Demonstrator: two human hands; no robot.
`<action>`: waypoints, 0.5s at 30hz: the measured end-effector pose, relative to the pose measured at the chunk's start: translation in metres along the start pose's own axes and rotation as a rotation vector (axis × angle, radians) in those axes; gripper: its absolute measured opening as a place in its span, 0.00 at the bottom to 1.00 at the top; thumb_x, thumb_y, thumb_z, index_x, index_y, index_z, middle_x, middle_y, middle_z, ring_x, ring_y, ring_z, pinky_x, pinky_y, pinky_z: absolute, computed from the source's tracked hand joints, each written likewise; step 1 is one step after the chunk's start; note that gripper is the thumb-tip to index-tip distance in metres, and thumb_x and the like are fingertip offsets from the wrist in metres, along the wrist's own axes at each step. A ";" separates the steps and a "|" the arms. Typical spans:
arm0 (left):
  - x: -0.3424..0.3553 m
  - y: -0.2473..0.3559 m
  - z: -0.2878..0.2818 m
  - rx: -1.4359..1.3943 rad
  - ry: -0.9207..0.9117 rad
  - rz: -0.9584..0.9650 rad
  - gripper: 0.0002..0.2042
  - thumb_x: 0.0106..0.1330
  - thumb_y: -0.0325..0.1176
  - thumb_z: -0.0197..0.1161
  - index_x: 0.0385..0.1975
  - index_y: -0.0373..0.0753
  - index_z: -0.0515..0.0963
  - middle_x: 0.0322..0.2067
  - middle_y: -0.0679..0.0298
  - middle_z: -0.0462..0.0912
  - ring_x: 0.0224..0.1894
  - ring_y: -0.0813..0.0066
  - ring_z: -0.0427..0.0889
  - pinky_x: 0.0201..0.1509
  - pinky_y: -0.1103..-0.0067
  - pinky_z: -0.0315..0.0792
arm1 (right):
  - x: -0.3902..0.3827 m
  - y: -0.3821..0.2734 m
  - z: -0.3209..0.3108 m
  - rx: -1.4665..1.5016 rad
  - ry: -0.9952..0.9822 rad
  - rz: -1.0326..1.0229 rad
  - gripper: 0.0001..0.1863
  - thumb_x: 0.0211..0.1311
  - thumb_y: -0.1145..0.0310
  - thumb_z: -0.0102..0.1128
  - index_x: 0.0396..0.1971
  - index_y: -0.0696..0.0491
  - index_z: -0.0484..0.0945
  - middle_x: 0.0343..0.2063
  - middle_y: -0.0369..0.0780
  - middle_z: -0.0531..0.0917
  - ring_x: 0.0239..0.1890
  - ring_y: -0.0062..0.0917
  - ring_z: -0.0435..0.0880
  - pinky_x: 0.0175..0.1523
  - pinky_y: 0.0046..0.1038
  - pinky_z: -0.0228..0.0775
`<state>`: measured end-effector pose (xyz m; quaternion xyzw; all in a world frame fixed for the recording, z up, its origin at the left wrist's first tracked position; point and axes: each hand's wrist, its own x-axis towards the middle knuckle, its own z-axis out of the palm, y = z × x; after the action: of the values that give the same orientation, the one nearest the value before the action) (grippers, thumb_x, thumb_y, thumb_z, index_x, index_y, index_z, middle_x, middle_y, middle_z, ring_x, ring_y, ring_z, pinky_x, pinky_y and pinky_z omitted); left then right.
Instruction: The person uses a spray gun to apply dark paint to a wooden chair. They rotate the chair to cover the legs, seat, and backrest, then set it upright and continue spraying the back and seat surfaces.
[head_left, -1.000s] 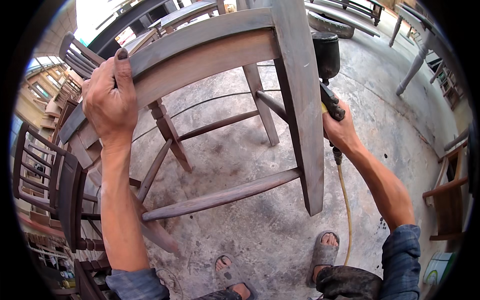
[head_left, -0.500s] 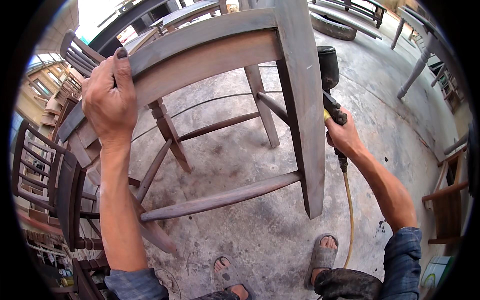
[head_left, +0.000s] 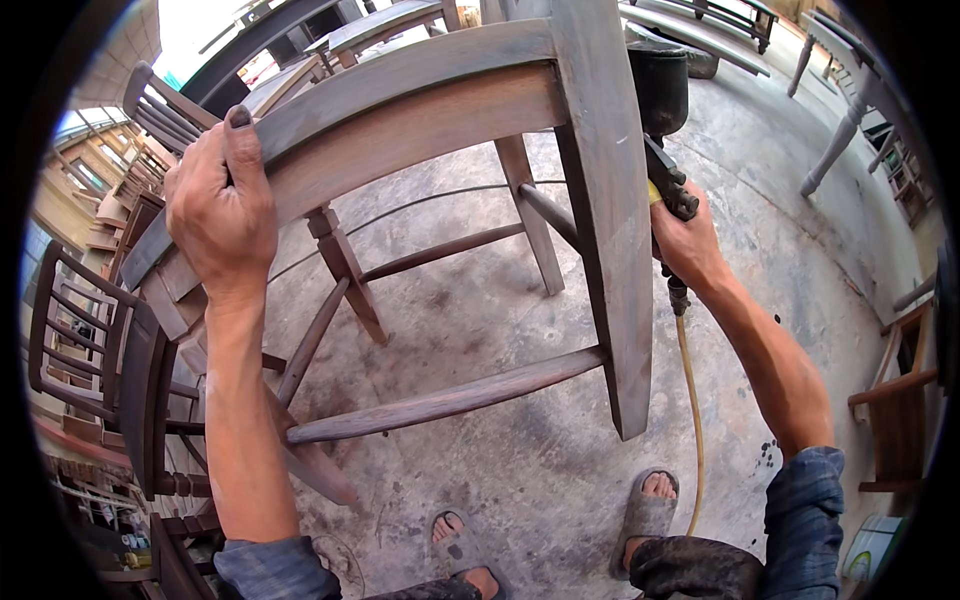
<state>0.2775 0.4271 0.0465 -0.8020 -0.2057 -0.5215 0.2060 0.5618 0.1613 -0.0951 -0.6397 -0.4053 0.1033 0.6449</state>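
My left hand (head_left: 222,200) grips the upper rail of a grey-brown wooden chair (head_left: 425,108) at the left, fingers wrapped over it and thumb on top. The chair's legs and turned stretchers show below, over the concrete floor. At the right, just beside the chair's wide upright, my right hand (head_left: 683,230) is closed on a spray gun (head_left: 662,95) with a black cup on top and a yellow air hose (head_left: 690,400) running down from its handle. The gun's front is partly hidden behind the upright.
Dark slat-back chairs (head_left: 80,325) crowd the left side. Benches and tables (head_left: 380,28) stand behind, a grey turned-leg table (head_left: 850,120) at the upper right and a brown wooden piece (head_left: 895,385) at the right edge. A dark cable crosses the floor. My sandaled feet are at the bottom.
The spray gun and my right hand dropped slightly, then rose again over the last half second, with the hose swaying. The chair and my left hand sit slightly lower in view.
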 end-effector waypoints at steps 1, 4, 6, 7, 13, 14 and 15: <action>0.000 0.000 0.000 -0.004 0.011 0.006 0.20 0.79 0.47 0.53 0.45 0.38 0.86 0.40 0.52 0.87 0.44 0.53 0.83 0.51 0.66 0.75 | 0.000 0.001 0.000 -0.004 -0.005 -0.033 0.11 0.72 0.68 0.58 0.48 0.57 0.80 0.25 0.32 0.80 0.21 0.12 0.72 0.25 0.20 0.63; 0.000 0.002 -0.004 -0.003 -0.004 -0.001 0.20 0.79 0.47 0.53 0.45 0.38 0.86 0.40 0.53 0.87 0.43 0.54 0.83 0.50 0.66 0.75 | -0.003 0.008 -0.003 -0.036 -0.040 0.017 0.12 0.72 0.67 0.59 0.50 0.56 0.80 0.25 0.32 0.79 0.22 0.12 0.72 0.26 0.20 0.63; -0.001 0.002 -0.005 0.001 -0.015 -0.009 0.20 0.79 0.47 0.53 0.45 0.38 0.86 0.39 0.53 0.87 0.42 0.54 0.83 0.50 0.67 0.75 | -0.008 0.009 -0.009 -0.041 -0.052 0.164 0.13 0.72 0.66 0.59 0.50 0.55 0.80 0.24 0.32 0.79 0.22 0.12 0.72 0.25 0.20 0.62; -0.002 0.002 -0.005 0.003 -0.014 -0.011 0.19 0.79 0.47 0.53 0.45 0.38 0.86 0.39 0.53 0.87 0.42 0.54 0.83 0.50 0.67 0.75 | -0.011 0.008 -0.011 -0.048 -0.064 0.170 0.12 0.72 0.66 0.59 0.50 0.55 0.80 0.24 0.32 0.79 0.21 0.12 0.71 0.25 0.20 0.62; -0.002 0.003 -0.006 -0.010 0.004 0.007 0.19 0.79 0.47 0.53 0.45 0.39 0.86 0.39 0.54 0.87 0.41 0.54 0.82 0.49 0.67 0.75 | -0.021 0.010 -0.018 -0.098 -0.112 0.259 0.12 0.72 0.66 0.58 0.50 0.55 0.79 0.23 0.32 0.78 0.18 0.12 0.69 0.22 0.21 0.59; -0.003 0.002 -0.006 -0.012 0.013 0.016 0.19 0.79 0.47 0.53 0.45 0.39 0.86 0.39 0.54 0.87 0.41 0.54 0.82 0.49 0.67 0.75 | -0.020 0.009 -0.018 -0.102 -0.106 0.285 0.12 0.72 0.66 0.58 0.50 0.55 0.79 0.23 0.32 0.78 0.17 0.12 0.68 0.22 0.21 0.59; -0.003 0.003 -0.007 -0.010 0.014 0.014 0.19 0.79 0.47 0.53 0.45 0.39 0.86 0.39 0.54 0.87 0.41 0.54 0.82 0.49 0.67 0.75 | -0.020 0.008 -0.017 -0.106 -0.099 0.311 0.12 0.72 0.66 0.58 0.50 0.55 0.79 0.23 0.32 0.78 0.17 0.12 0.68 0.21 0.21 0.59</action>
<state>0.2726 0.4209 0.0461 -0.8009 -0.1963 -0.5266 0.2069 0.5634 0.1370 -0.1075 -0.7219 -0.3377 0.2117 0.5657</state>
